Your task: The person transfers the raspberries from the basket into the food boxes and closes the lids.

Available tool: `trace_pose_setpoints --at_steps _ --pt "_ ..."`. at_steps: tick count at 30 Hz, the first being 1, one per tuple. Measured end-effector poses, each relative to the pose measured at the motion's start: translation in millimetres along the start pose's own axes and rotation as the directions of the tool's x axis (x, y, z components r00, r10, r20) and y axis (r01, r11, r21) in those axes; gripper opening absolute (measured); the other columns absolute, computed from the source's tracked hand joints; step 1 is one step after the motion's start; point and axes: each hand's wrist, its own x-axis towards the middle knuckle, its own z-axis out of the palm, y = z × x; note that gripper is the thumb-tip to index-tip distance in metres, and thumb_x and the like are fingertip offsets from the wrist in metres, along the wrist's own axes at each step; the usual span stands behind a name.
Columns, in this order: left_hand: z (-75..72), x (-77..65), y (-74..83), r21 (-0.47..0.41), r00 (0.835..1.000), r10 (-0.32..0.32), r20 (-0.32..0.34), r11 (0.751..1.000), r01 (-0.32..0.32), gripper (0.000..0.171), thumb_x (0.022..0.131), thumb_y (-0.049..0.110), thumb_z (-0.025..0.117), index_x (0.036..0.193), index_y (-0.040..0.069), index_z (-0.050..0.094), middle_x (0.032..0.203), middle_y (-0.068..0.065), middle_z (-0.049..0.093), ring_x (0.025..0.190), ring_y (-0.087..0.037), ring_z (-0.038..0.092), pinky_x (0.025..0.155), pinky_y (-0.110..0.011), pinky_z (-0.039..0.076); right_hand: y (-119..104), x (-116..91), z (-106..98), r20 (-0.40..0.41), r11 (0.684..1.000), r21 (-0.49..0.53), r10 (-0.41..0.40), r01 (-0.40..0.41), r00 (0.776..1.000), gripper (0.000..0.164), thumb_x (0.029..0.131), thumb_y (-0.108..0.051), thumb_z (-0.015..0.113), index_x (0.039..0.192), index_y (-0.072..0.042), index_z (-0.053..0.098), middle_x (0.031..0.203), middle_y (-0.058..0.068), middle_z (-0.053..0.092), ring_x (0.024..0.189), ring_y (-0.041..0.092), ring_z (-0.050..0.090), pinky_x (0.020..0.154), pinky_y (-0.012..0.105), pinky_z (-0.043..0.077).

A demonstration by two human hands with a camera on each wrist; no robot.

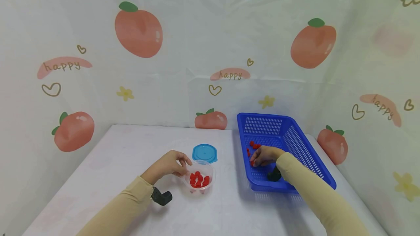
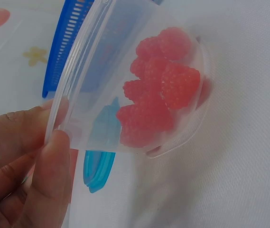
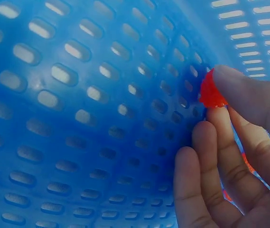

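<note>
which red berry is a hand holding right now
The raspberry pinched by the right hand in the blue basket; the other berries lie loose in the basket or clear tub.

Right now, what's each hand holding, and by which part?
Left hand: clear tub, pinched at the rim. Right hand: one red berry, pinched between thumb and fingers in the blue basket; which end, can't tell.

A white backdrop (image 1: pixel 177 39) is hanging behind the table (image 1: pixel 141 139) and wrapping around its left and right sides, displaying printed red fruits (image 1: pixel 139 34), "happy" lettering (image 1: pixel 230 74) and yellow flowers (image 1: pixel 125 93). Soft light is spreading over the table's white top.
</note>
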Motion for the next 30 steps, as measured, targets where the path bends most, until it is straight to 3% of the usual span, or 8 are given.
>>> trace_pose_setpoints --at_steps 9,14,20,24,27,30 --pt "0.8 -0.5 0.7 0.008 1.000 -0.007 -0.002 1.000 0.007 0.020 0.076 0.004 0.078 0.095 0.008 0.071 0.080 -0.007 0.058 0.064 -0.017 0.059 0.063 -0.028 0.059 2.4 2.2 -9.5 -0.003 0.992 0.091 -0.092 0.092 0.996 0.016 0.085 -0.001 0.065 0.100 0.005 0.066 0.089 0.006 0.068 0.081 0.016 0.060 0.078 0.030 0.055" --pt "1.7 0.3 1.7 0.006 1.000 -0.015 -0.002 1.000 0.015 0.019 0.077 0.004 0.078 0.095 0.009 0.071 0.080 -0.007 0.058 0.065 -0.017 0.059 0.064 -0.028 0.059 0.2 -1.3 -18.1 -0.045 0.954 0.240 -0.175 0.181 0.984 0.021 0.089 -0.003 0.063 0.107 0.007 0.062 0.092 0.005 0.067 0.083 0.016 0.062 0.080 0.031 0.056" --pt "1.6 -0.1 3.2 0.008 1.000 -0.016 -0.005 1.000 0.016 0.020 0.078 0.003 0.077 0.096 0.008 0.071 0.080 -0.006 0.058 0.065 -0.017 0.059 0.064 -0.028 0.059 -8.4 -7.8 -31.8 -0.124 0.837 0.451 -0.284 0.309 0.951 0.025 0.097 -0.004 0.053 0.118 0.010 0.053 0.094 -0.001 0.066 0.084 0.009 0.064 0.083 0.025 0.056" --pt "1.2 -0.4 3.3 0.008 1.000 -0.015 -0.003 1.000 0.015 0.021 0.078 0.003 0.076 0.097 0.007 0.071 0.080 -0.006 0.058 0.065 -0.017 0.059 0.064 -0.028 0.059 -19.3 -17.0 -37.6 -0.226 0.769 0.516 -0.303 0.377 0.926 0.036 0.099 -0.007 0.051 0.130 0.011 0.045 0.100 -0.005 0.063 0.089 0.004 0.064 0.088 0.023 0.054" --pt "0.6 -0.8 2.8 0.005 1.000 -0.011 -0.001 1.000 0.011 0.021 0.077 0.003 0.076 0.097 0.006 0.071 0.080 -0.007 0.058 0.064 -0.017 0.058 0.064 -0.028 0.059 -30.1 -26.7 -38.9 -0.302 0.720 0.545 -0.309 0.429 0.902 0.041 0.100 -0.012 0.052 0.135 0.008 0.042 0.107 -0.006 0.059 0.096 0.003 0.062 0.091 0.022 0.052" --pt "0.3 -0.9 2.3 0.003 1.000 -0.010 0.000 1.000 0.010 0.021 0.077 0.003 0.077 0.097 0.006 0.071 0.080 -0.007 0.058 0.064 -0.017 0.058 0.063 -0.028 0.058 -41.2 -36.9 -37.4 -0.362 0.647 0.587 -0.329 0.487 0.873 0.032 0.099 -0.015 0.053 0.129 -0.003 0.050 0.111 -0.005 0.056 0.100 0.005 0.060 0.093 0.020 0.050"
